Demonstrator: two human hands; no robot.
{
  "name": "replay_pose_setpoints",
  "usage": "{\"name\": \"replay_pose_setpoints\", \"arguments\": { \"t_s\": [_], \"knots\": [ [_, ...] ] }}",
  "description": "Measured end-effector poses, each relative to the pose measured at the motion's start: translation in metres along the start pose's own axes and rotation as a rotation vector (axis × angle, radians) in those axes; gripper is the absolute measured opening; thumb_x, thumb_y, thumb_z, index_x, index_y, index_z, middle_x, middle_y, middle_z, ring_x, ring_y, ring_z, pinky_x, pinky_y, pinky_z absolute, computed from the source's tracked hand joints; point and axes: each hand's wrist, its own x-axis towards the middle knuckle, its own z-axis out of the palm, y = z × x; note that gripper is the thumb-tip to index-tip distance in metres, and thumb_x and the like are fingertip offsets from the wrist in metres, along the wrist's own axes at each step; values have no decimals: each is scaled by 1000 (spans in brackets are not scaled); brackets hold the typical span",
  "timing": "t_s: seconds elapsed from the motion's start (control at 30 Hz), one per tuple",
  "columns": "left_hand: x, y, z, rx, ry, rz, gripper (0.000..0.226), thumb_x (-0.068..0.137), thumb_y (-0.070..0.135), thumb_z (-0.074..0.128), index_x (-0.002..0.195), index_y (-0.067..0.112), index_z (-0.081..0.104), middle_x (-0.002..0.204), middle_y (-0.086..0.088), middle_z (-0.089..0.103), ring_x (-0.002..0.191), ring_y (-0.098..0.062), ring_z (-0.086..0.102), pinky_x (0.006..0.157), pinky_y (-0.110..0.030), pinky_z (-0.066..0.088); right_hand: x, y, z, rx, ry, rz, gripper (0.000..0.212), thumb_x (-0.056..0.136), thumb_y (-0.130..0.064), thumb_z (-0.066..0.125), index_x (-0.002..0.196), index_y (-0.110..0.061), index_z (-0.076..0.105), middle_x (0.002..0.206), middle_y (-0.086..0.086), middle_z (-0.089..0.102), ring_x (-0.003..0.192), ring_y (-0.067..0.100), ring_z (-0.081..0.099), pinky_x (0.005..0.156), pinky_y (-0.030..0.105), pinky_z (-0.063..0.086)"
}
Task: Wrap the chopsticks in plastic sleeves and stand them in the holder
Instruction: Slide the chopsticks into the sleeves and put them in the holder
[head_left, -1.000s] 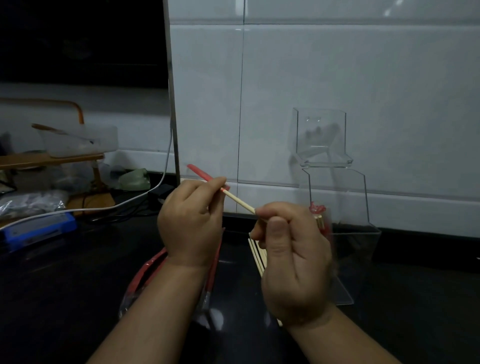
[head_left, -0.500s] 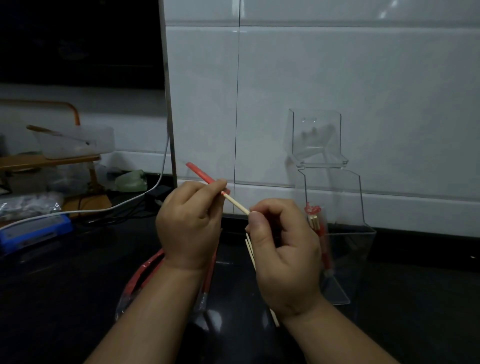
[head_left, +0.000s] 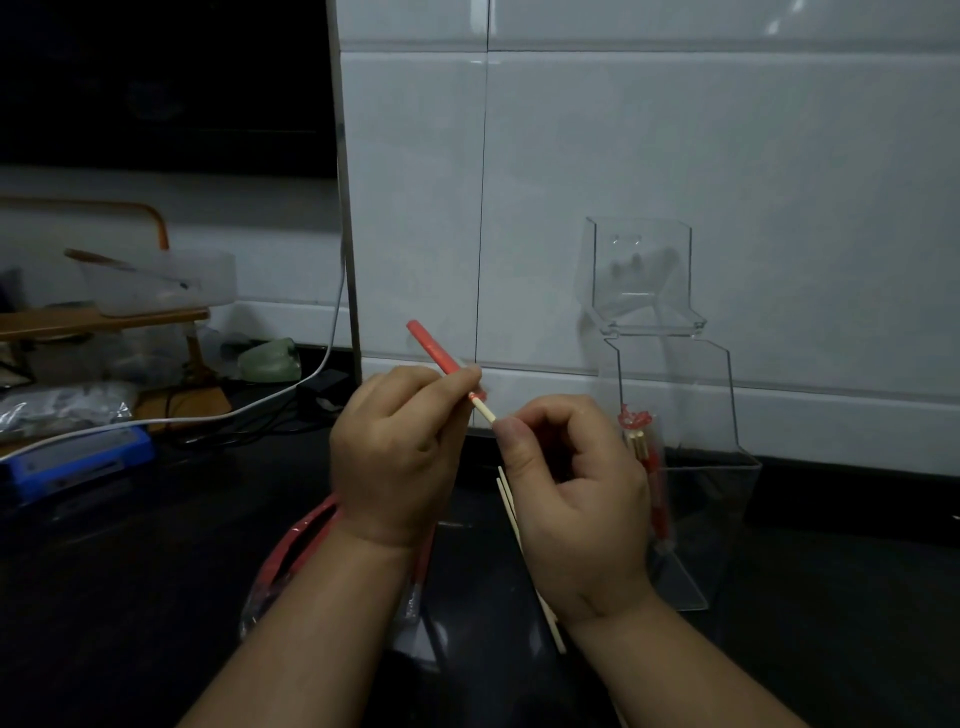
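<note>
My left hand (head_left: 400, 447) pinches a red plastic sleeve (head_left: 434, 347) that points up and to the left. A pale wooden chopstick (head_left: 485, 413) runs from the sleeve's mouth into my right hand (head_left: 576, 483), which pinches its free end. Only a short bare stretch shows between the two hands. Loose bare chopsticks (head_left: 511, 514) lie on the dark counter below my right hand. A clear acrylic holder (head_left: 701, 467) stands against the white tiles at the right, with one sleeved pair (head_left: 647, 457) leaning inside it.
A clear bag of red sleeves (head_left: 291, 551) lies under my left forearm. At the far left are a blue device (head_left: 78, 457), a white cable (head_left: 291, 395), a wooden rack with a plastic tub (head_left: 161, 283) and a foil bag (head_left: 57, 408).
My right hand has moved toward my left, pushing the chopstick further into the sleeve. The bare stretch between the hands is shorter than one second ago.
</note>
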Motion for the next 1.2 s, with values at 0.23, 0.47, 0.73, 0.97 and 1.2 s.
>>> {"name": "replay_pose_setpoints", "arguments": {
  "t_s": [0.23, 0.47, 0.73, 0.97, 1.2],
  "knots": [
    [0, 0, 1, -27, -4, 43, 13, 92, 15, 73, 101, 8, 78, 86, -9, 72, 71, -29, 65, 62, -42, 51, 1, 3, 2, -32, -3, 99, 14, 90, -34, 64, 78, -32, 56, 75, -11, 59, 61, 9, 54, 52, 16, 42],
    [3, 8, -1, -20, 14, 107, 15, 93, 17, 70, 97, 7, 79, 85, -9, 73, 68, -28, 64, 61, -37, 49, 1, 5, 3, -28, 7, 142, 12, 88, -24, 65, 78, -27, 59, 73, -13, 60, 58, 6, 54, 50, 14, 40],
    [3, 5, -1, -1, 14, 91, 12, 91, 16, 73, 97, 7, 79, 84, -8, 73, 68, -26, 63, 61, -35, 47, 0, 0, 2, 47, 31, 102, 16, 87, -23, 67, 75, -26, 57, 72, -6, 58, 57, 12, 49, 49, 22, 40],
    [3, 10, 2, 19, 24, 119, 10, 88, 14, 76, 96, 8, 80, 82, -8, 72, 69, -25, 63, 65, -32, 45, 3, 1, 2, 38, 7, 197, 18, 89, -19, 71, 75, -23, 60, 69, -10, 59, 57, 3, 52, 52, 9, 38],
    [2, 9, 2, 16, 30, 133, 10, 89, 14, 76, 96, 8, 80, 83, -8, 73, 68, -26, 64, 64, -34, 46, 3, 2, 1, 23, 30, 212, 19, 88, -16, 72, 75, -22, 60, 71, -4, 60, 57, 6, 52, 50, 14, 40]
  ]
}}
